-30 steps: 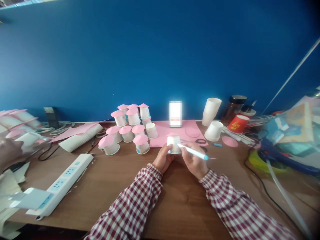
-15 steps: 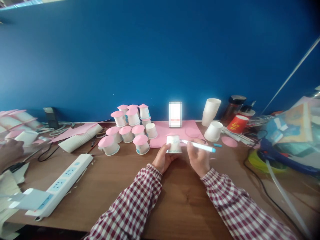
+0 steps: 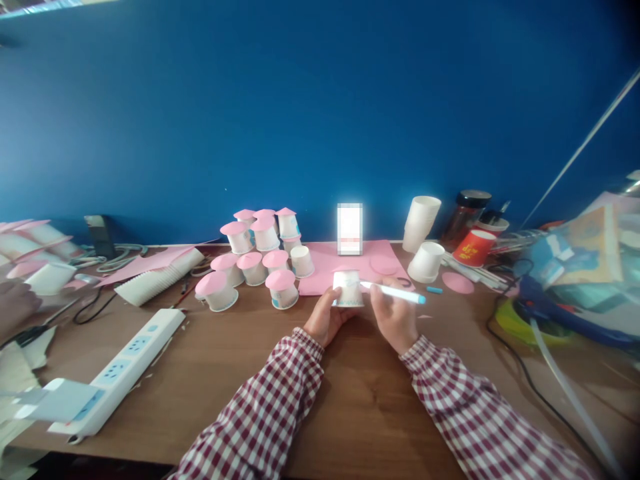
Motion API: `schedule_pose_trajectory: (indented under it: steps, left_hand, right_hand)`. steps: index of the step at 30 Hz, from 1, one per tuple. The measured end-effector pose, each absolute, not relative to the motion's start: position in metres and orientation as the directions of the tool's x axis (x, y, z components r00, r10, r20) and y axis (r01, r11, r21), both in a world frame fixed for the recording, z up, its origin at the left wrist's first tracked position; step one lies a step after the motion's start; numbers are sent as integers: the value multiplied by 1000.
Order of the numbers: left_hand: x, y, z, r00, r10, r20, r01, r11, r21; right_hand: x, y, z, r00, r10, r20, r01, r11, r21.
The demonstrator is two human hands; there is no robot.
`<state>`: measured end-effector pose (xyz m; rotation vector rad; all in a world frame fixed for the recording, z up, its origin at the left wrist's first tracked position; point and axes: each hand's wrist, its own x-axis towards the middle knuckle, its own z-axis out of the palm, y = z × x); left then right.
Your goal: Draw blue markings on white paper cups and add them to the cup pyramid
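Gripping the paper cup in my L hand, thumb on its side, fingers tucked low behind. Cup's upside down, approx. mid-bench, just in front of the pink sheet. R hand pinching a white marker; tip right by the cup's R side, can't tell if touching.

Status: pink cone roof on = done. Blue pattern along the low rim + faint marks on the wall, so I'd call the drawing part-done; far side hidden. Left on this one: prob. more wall marks.

Others: roofed cups clustered to the L, some w/ blue visible, rest too small to tell. Bare cup at the cluster's R edge, no roof. Also unworked AFAICT: cup stack + plain cup on the R, flat pink disc nearby. Blue cap lying on bench past the marker's end. Co-worker's hand far L, near a white cup; can't tell if holding it.
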<state>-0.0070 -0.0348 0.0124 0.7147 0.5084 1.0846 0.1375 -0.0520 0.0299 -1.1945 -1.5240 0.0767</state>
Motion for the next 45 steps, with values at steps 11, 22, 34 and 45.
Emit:
schedule_pose_trajectory:
  steps: [11, 22, 34, 45]
  left_hand:
    - [-7, -35, 12, 395, 918, -26, -605, 282, 744]
    - [-7, -35, 12, 397, 918, -27, -604, 283, 745]
    - [-7, -36, 13, 394, 919, -21, -597, 274, 754]
    - [-7, -34, 13, 395, 919, -5, -601, 262, 755]
  right_hand:
    - [137, -53, 29, 159, 699, 697, 607, 488, -628]
    - [137, -53, 30, 150, 717, 681, 597, 483, -641]
    - [138, -51, 28, 156, 702, 695, 612, 484, -626]
    - [138, -51, 28, 152, 699, 699, 619, 484, -619]
